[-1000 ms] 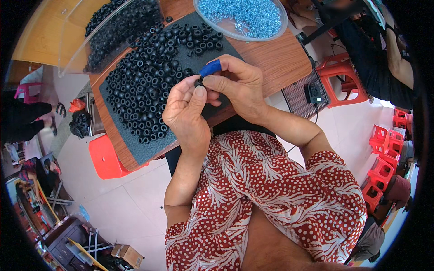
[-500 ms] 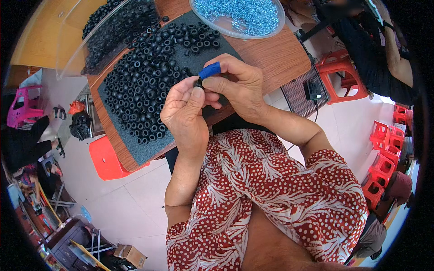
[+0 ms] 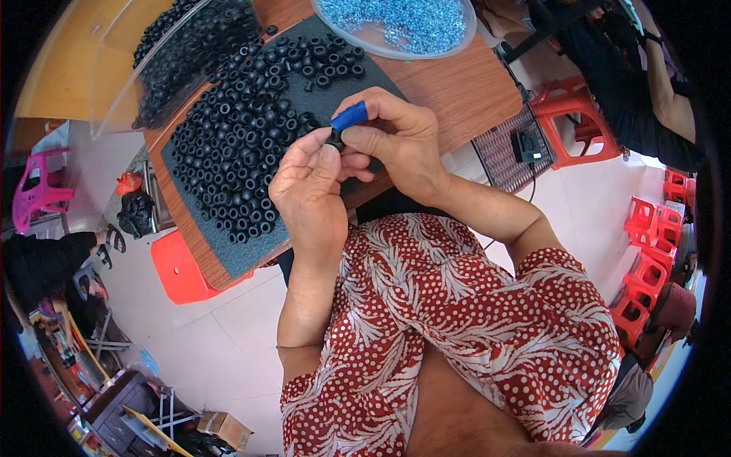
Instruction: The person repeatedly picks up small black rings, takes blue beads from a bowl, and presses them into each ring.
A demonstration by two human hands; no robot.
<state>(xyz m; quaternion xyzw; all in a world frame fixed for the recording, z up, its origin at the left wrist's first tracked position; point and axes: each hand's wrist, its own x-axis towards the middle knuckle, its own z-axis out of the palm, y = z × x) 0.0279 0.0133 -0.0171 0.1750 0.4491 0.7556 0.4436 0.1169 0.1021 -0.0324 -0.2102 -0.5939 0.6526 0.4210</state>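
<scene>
Both of my hands meet above the near edge of a table, pinching one small black part point(image 3: 334, 139) between them. My left hand point(image 3: 308, 194) grips it from below between thumb and fingertips. My right hand point(image 3: 403, 148) closes thumb and forefinger on its upper side. A blue wrap point(image 3: 349, 116) covers the tip of the right forefinger. The fingers hide most of the part's shape. Just beyond and to the left, a heap of round black parts with holes point(image 3: 236, 152) spreads over a dark grey mat point(image 3: 236, 260).
On the brown table point(image 3: 457, 91), a clear tub point(image 3: 396, 52) holds small shiny blue pieces. At the far left, a clear bin point(image 3: 103, 91) holds more black parts. Red stools point(image 3: 179, 266) stand around. A person point(image 3: 632, 91) is at the far right; another's legs show left.
My hands keep their pinch on the black part, with only slight finger movement. The whole view has shifted a little. At the left edge, the other person's feet have moved.
</scene>
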